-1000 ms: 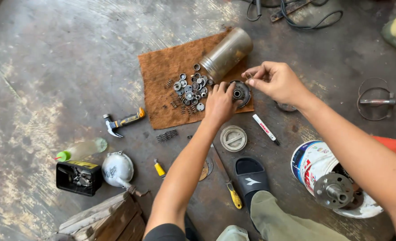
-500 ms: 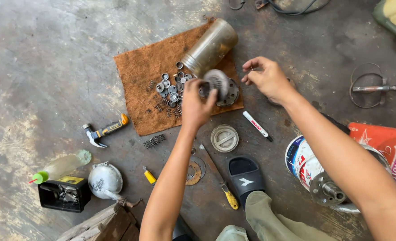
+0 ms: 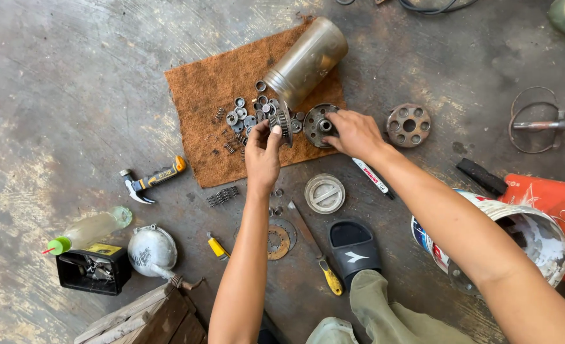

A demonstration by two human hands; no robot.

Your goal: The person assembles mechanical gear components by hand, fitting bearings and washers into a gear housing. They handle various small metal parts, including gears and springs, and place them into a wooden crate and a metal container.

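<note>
1. Two bare hands work over a rust-brown fibre mat [image 3: 212, 95] at upper centre of the frame, on a stained concrete floor [image 3: 53, 76].
2. Left hand [image 3: 263, 153], centre frame, has thumb and fingers pinched together on a small toothed metal ring [image 3: 284, 124] held on edge — likely lifted clear of the pile so it can be looked over.
3. Right hand [image 3: 357, 132], just right of centre, rests fingertips on a round dark metal hub with a ring of holes [image 3: 317, 125]; fingers curl over its rim, but whether they clamp it or only steady it I cannot tell.
4. Small grey washers and springs [image 3: 247, 114] lie scattered on the mat, touching one another — the mat seems to keep them from rolling off.
5. Tarnished metal cylinder [image 3: 308, 60] lies tilted on the mat's upper right edge, just above the hub.
6. Second perforated rusty disc [image 3: 408, 125] sits on bare floor right of the right hand, apart from it.
7. Claw hammer with yellow-black handle [image 3: 150, 181] lies left of the mat; yellow-handled screwdriver [image 3: 314, 248] lower centre.
</note>
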